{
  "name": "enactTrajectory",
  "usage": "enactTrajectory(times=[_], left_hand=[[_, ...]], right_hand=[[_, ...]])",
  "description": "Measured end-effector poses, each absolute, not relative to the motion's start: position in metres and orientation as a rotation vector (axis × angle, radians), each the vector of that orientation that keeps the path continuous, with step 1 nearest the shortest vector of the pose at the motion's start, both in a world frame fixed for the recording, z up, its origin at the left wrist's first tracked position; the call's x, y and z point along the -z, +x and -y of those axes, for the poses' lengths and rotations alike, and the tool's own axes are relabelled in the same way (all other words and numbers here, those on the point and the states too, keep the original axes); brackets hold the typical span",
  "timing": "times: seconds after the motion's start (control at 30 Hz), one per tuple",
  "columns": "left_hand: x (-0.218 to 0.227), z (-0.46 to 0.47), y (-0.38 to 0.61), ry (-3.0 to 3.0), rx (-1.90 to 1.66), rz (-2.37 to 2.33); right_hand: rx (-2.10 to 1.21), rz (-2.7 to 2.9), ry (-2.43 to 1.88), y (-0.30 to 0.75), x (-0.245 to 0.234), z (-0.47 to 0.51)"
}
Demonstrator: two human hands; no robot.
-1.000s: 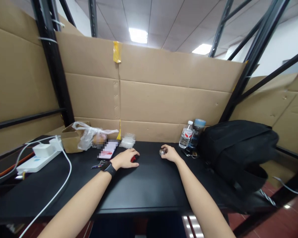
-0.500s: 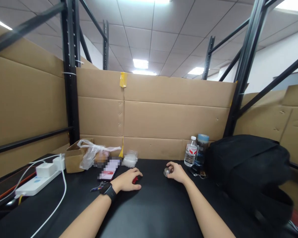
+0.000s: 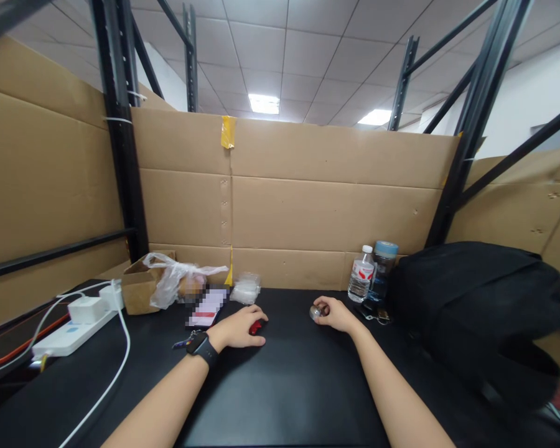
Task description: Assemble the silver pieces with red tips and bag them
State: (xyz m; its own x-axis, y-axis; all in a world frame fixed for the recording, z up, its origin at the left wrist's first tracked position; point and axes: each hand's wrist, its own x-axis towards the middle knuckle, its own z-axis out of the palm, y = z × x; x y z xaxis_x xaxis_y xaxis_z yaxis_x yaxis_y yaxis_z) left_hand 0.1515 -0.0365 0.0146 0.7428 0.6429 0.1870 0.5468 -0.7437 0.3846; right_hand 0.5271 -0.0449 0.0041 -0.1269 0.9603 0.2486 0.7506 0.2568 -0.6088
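My left hand (image 3: 239, 328), with a dark watch at the wrist, rests on the black table, its fingers curled over a small red object (image 3: 256, 327). Most of that object is hidden under the fingers, so its kind does not show. To the right, my right hand (image 3: 335, 315) grips a small round object (image 3: 315, 312), clear or silvery, between thumb and fingers at table level. A wide stretch of tabletop lies between the two hands.
Beyond my left hand are a phone (image 3: 207, 307), a clear plastic packet (image 3: 246, 289) and a cardboard box (image 3: 140, 287) with a plastic bag. A power strip (image 3: 70, 338) trails cables at left. A water bottle (image 3: 361, 275), blue-lidded bottle (image 3: 381, 274) and black backpack (image 3: 471, 311) stand at right.
The view has tipped slightly downward, so the whole scene sits higher in the picture's ceiling area and table. Both hands keep about the same places on the table, with the same grips.
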Motion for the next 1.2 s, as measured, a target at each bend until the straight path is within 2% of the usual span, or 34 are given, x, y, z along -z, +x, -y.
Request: enactTrajectory(times=[0.27, 0.37, 0.67, 0.83, 1.2], left_hand=[[-0.023, 0.042, 0.151, 2.659, -0.417, -0.961], [-0.015, 0.042, 0.156, 2.683, -0.478, -0.958], [-0.002, 0.043, 0.171, 2.725, -0.560, -1.205], [-0.004, 0.043, 0.170, 2.727, -0.505, -1.226], [-0.007, 0.045, 0.171, 2.709, -0.504, -1.227]], right_hand=[[-0.443, 2.022, -1.600, 0.525, -0.011, 0.049], [-0.384, 2.118, -1.819, 0.520, -0.018, 0.056], [-0.558, 2.041, -2.355, 0.512, -0.026, 0.064], [-0.644, 2.019, -2.398, 0.516, -0.021, 0.060], [-0.592, 2.023, -2.334, 0.520, -0.017, 0.059]])
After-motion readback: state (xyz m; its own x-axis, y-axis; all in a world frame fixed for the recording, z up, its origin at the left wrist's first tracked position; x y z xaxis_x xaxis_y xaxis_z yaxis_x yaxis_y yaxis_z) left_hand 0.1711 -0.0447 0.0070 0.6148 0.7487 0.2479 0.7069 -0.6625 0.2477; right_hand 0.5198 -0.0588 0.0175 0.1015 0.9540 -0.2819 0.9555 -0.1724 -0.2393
